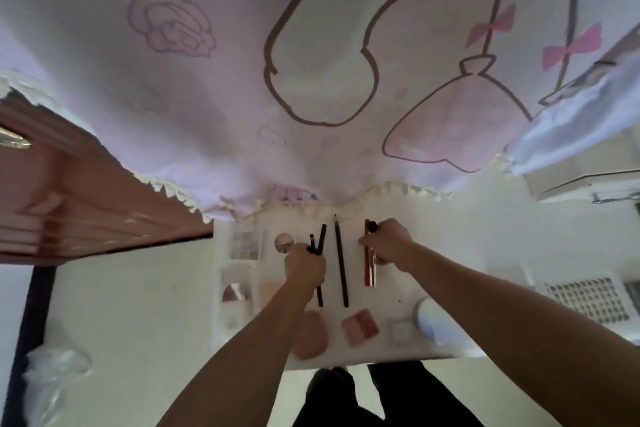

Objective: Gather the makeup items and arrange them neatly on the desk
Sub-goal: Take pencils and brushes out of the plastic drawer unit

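While both hands worked at the far middle of the desk point(384, 295), the arrangement appeared well advanced but not finished.

Left hand point(305, 267): fingers curled round two thin black pencils point(322, 237). These crossed in a narrow V beyond the fist and were not yet parallel.

Right hand point(388, 246): fingers curled round red tubes point(369, 276), with a dark cap at the far end. Whether it gripped one tube or two could not be told.

Between the hands a long pencil point(341, 263) lay free and straight, pointing away from the person. It seemed to set the line for the others.

Judged as already placed:
- a pale gridded palette point(245, 244) at the far left
- a round compact point(283, 242) just beside the left hand
- a pink puff point(310, 334), a square pink blush point(360, 328) and a white jar point(427, 319), in a loose row along the near edge

Several pale items on the left side were too blurred to name.

Judged as remaining: laying down the held pencils and tubes parallel to the long pencil, and perhaps squaring the near row.

All items were small and slim or flat. The pencils were dark against the white top, the rest pink or pale. A pink printed cloth point(207, 97) hung behind the desk.
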`<state>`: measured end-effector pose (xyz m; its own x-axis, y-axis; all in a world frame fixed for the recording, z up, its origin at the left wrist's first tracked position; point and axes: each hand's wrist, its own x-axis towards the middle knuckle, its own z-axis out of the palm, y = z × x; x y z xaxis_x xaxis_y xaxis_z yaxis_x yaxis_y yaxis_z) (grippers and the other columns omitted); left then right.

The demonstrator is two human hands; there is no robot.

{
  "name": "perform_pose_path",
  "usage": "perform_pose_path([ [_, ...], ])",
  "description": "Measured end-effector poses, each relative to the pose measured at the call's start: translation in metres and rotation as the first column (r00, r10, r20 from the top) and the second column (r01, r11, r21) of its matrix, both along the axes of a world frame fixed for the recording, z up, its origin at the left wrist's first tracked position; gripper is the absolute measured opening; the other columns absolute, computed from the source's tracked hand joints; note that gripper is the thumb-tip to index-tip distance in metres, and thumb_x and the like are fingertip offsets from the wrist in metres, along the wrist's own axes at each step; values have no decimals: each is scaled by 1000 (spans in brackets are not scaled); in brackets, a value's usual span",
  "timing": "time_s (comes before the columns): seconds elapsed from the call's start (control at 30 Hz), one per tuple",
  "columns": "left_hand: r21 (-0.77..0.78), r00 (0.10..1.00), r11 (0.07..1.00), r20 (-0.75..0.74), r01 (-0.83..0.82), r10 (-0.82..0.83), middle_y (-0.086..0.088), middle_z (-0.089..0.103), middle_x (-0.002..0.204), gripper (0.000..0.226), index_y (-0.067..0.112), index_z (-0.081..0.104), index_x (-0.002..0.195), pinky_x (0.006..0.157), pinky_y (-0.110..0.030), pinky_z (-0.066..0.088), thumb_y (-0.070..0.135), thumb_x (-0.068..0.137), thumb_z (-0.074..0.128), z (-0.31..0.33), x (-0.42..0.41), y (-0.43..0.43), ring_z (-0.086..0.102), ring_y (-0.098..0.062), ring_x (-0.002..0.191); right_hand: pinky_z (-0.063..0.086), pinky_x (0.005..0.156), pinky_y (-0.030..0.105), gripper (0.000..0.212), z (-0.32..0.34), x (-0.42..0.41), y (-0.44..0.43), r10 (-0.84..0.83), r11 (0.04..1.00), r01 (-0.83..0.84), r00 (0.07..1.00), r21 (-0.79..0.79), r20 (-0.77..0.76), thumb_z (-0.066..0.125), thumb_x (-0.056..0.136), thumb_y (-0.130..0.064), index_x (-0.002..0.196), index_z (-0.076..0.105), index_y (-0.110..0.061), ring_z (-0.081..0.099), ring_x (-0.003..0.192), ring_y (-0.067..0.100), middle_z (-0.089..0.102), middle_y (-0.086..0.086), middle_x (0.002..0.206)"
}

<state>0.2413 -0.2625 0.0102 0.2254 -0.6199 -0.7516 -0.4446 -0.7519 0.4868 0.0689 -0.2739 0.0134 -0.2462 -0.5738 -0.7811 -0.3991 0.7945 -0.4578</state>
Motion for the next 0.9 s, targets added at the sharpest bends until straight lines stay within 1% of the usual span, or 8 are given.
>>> perform_pose_path([
  [0.07,-22,997,998,51,52,-51,-10,60,82,8,8,54,84,74,-47,59,1,85,52,-3,-5,-3,65,-35,82,61,74,42,22,-3,5,-9,96,995,-96,994,-3,-43,75,78,-23,88,64,-6,68,77,26,68,11,85],
  [0.13,-33,985,991,118,129,-125,-9,63,86,6,9,55,85,70,-38,57,4,85,52,-7,-9,-7,64,-31,81,59,69,35,22,-5,9,-18,191,981,-192,978,-10,-84,77,76,-24,82,60,-11,67,77,23,67,7,86],
  [0.2,-29,955,973,200,230,-220,-4,62,85,4,11,55,87,64,-31,49,8,86,53,-7,-11,-9,60,-24,77,54,68,30,26,-5,10,-25,264,964,-267,957,-11,-118,78,76,-26,89,59,-14,66,82,23,65,6,93],
  [0.3,-2,913,951,281,309,-296,-3,63,91,12,14,58,99,67,-31,48,16,87,58,-9,-12,-11,61,-24,83,50,74,27,42,-7,6,-33,357,931,-365,915,-11,-191,78,74,-29,110,64,-12,65,97,29,66,9,107],
  [0.37,25,889,940,317,341,-331,-4,65,97,19,15,56,105,69,-32,47,20,87,60,-9,-12,-11,63,-25,89,45,71,27,41,-7,3,-35,400,911,-412,889,-6,-224,77,75,-31,107,63,-10,64,98,30,66,10,107],
  [0.67,8,851,918,372,396,-370,-6,63,101,27,14,48,106,68,-33,45,22,85,64,-4,-3,-8,62,-29,91,42,67,30,40,-15,-11,-24,378,908,-418,849,-31,-369,65,84,-49,91,65,-10,64,89,31,65,8,88],
  [0.8,-48,823,888,399,458,-404,-8,63,103,28,13,50,108,70,-34,45,25,87,62,-2,4,-2,62,-30,91,46,69,31,39,-14,-17,-15,401,897,-442,826,-12,-397,62,85,-51,94,66,-13,64,89,31,69,8,92],
  [0.9,-97,778,838,440,537,-448,-7,62,110,28,11,51,114,72,-32,41,27,92,56,4,12,6,61,-28,95,46,73,32,33,-7,-17,-6,470,847,-531,756,-7,-455,55,90,-45,100,64,-15,62,92,30,68,7,98],
])
